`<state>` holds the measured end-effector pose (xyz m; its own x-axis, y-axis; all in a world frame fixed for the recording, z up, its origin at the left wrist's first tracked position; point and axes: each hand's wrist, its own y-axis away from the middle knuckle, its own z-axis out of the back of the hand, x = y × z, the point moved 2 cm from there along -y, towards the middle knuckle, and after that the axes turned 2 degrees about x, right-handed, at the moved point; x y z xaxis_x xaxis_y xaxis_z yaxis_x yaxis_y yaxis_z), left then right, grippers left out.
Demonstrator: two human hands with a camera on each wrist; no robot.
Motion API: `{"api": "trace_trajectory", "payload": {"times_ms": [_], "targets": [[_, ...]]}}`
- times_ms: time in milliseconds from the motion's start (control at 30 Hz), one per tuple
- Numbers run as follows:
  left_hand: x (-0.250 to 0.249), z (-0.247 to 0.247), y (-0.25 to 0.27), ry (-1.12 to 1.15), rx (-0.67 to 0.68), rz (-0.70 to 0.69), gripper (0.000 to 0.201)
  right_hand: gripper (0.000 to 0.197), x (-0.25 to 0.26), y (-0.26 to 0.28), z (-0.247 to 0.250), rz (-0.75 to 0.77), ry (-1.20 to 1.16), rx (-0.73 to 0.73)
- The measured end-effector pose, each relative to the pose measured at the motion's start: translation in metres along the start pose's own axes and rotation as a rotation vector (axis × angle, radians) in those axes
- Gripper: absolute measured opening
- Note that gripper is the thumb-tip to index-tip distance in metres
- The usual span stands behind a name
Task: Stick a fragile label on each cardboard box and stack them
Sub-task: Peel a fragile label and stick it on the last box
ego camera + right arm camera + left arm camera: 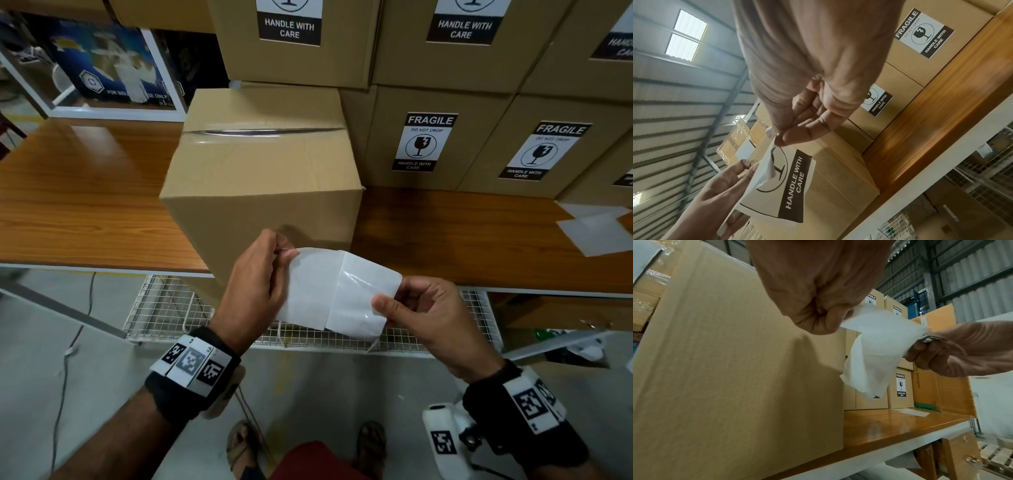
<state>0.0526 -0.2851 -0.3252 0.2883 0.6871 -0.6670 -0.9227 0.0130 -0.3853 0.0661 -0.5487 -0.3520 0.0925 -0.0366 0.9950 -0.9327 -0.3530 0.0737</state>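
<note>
A plain, unlabelled cardboard box stands near the front edge of the wooden table, its top seam taped. In front of it both hands hold a fragile label and its backing, partly peeled apart, white side up. My left hand pinches the matte left end. My right hand pinches the glossy right end. In the right wrist view the label's printed face, reading "HANDLE WITH CARE", points downward, held between the right hand and the left hand. The left wrist view shows the crumpled white sheet beside the box.
Labelled boxes are stacked in two rows behind and to the right of the plain box. Loose white backing sheets lie on the table at the right. A wire mesh shelf sits under the table edge. A printed blue carton stands back left.
</note>
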Motion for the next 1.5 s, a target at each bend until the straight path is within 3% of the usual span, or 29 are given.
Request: {"api": "trace_trajectory", "payload": {"times_ms": [367, 500, 633, 800, 1500], "targets": [[-0.003, -0.009, -0.003, -0.013, 0.008, 0.022, 0.01, 0.027, -0.002, 0.006, 0.014, -0.02, -0.003, -0.033], [0.012, 0.0, -0.002, -0.01, -0.067, 0.094, 0.009, 0.029, -0.005, 0.012, 0.03, -0.03, 0.052, -0.089], [0.016, 0.006, 0.003, -0.045, -0.01, 0.067, 0.012, 0.018, -0.007, 0.017, 0.042, -0.036, 0.094, -0.067], [0.02, 0.002, 0.005, -0.006, 0.007, 0.101, 0.012, 0.029, -0.013, 0.022, 0.05, -0.066, 0.086, -0.077], [0.037, 0.026, -0.003, -0.047, -0.004, 0.05, 0.009, 0.031, -0.011, 0.026, 0.062, -0.101, 0.077, -0.064]]}}
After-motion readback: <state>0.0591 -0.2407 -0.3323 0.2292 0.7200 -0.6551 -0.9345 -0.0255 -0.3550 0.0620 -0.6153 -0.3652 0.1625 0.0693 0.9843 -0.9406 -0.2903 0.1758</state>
